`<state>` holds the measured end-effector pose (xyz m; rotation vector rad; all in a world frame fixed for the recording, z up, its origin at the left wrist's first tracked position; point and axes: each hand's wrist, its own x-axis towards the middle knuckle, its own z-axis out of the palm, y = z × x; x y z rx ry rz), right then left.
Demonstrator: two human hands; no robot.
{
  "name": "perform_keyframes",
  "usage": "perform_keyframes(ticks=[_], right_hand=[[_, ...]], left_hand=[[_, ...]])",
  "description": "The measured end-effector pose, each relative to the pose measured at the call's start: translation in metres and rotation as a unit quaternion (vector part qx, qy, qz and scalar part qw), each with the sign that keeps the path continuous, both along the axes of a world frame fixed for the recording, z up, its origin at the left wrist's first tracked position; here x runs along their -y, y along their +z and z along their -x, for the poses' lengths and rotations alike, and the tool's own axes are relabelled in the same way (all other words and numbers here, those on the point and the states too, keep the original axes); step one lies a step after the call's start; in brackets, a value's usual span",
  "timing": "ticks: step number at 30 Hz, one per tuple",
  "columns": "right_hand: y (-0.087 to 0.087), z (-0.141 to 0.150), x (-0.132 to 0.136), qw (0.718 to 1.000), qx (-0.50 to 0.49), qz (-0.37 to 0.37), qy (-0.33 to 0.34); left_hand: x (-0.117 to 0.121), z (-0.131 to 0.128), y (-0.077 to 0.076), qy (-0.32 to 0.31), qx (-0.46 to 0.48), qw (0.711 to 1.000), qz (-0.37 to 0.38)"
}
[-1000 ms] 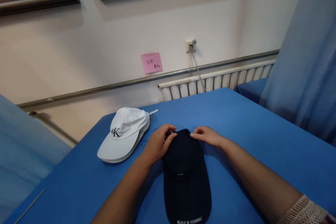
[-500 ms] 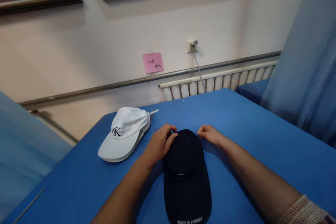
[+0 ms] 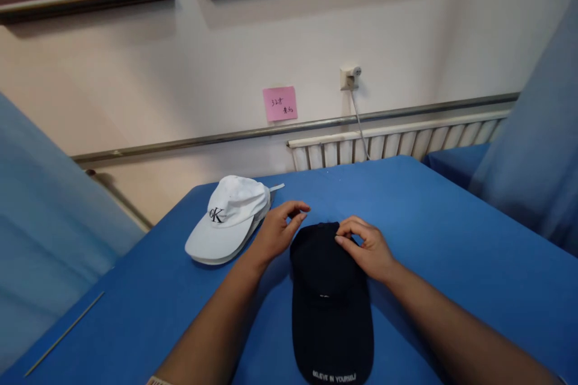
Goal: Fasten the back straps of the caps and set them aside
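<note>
Re left hand (image 3: 276, 227): reaches in at end of left forearm (image 3: 217, 319), slanting up from lower left. Bent at the fingers, with thumb tip brought near forefinger tip; grips nothing. Poised just beside upper left edge of black cap (image 3: 332, 316). Whether in contact with that edge: cannot tell.

Re right hand (image 3: 372, 249): comes in from lower right at end of right forearm (image 3: 451, 319). Turned inward; pinches fabric between thumb and forefinger at upper right edge of crown.

Re black cap: lies on blue table (image 3: 433, 222) between forearms, crown toward wall (image 3: 235, 66), brim toward wearer. Bears "BELIEVE IN YOURSELF" along brim edge. To left, near left hand: white cap (image 3: 235, 210).
</note>
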<state>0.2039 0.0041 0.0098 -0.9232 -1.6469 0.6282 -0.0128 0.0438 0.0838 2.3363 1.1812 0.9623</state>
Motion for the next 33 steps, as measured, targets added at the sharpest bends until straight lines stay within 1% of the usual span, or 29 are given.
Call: perform_keyframes(ticks=[3, 5, 7, 10, 12, 14, 16, 18, 20, 22, 24, 27, 30, 33], right_hand=[[-0.002, -0.002, -0.002, 1.0, 0.007, 0.013, -0.007], [-0.004, -0.003, -0.002, 1.0, 0.015, 0.016, -0.013], [-0.007, -0.003, -0.002, 1.0, 0.023, 0.012, -0.016], [-0.009, -0.004, -0.001, 1.0, 0.027, 0.001, -0.017], [-0.009, -0.005, 0.0, 1.0, 0.025, -0.006, -0.018], [-0.009, -0.005, 0.0, 0.999, 0.018, -0.011, -0.025], [-0.01, -0.005, 0.0, 0.999, 0.003, -0.017, -0.043], [-0.011, -0.006, -0.001, 0.997, -0.013, -0.025, -0.069], [-0.013, -0.008, -0.003, 0.994, -0.024, -0.034, -0.098], [-0.015, -0.011, -0.008, 0.99, -0.031, -0.04, -0.129], [-0.017, -0.016, -0.014, 0.986, -0.039, -0.043, -0.157], [-0.019, -0.022, -0.023, 0.979, -0.05, -0.044, -0.194], [-0.022, -0.029, -0.032, 0.974, -0.058, -0.039, -0.215], [-0.026, -0.037, -0.038, 0.97, -0.066, -0.023, -0.232]], left_hand=[[-0.009, 0.018, 0.004, -0.022, -0.046, 0.997, 0.053], [-0.014, 0.025, 0.001, -0.054, -0.079, 0.99, 0.101], [-0.017, 0.028, -0.006, -0.08, -0.097, 0.983, 0.135], [-0.019, 0.026, -0.017, -0.106, -0.101, 0.977, 0.153], [-0.019, 0.024, -0.02, -0.112, -0.098, 0.979, 0.142], [-0.019, 0.023, -0.019, -0.106, -0.089, 0.983, 0.119], [-0.019, 0.021, -0.018, -0.083, -0.072, 0.989, 0.095], [-0.019, 0.018, -0.019, -0.041, -0.048, 0.996, 0.068], [-0.019, 0.014, -0.023, 0.001, -0.026, 0.998, 0.049], [-0.017, 0.011, -0.032, 0.035, -0.016, 0.998, 0.05], [-0.012, 0.01, -0.044, 0.068, -0.012, 0.995, 0.069], [0.0, 0.012, -0.066, 0.108, 0.009, 0.986, 0.13], [0.016, 0.01, -0.085, 0.102, 0.024, 0.974, 0.203], [0.03, 0.001, -0.095, 0.068, 0.031, 0.971, 0.225]])
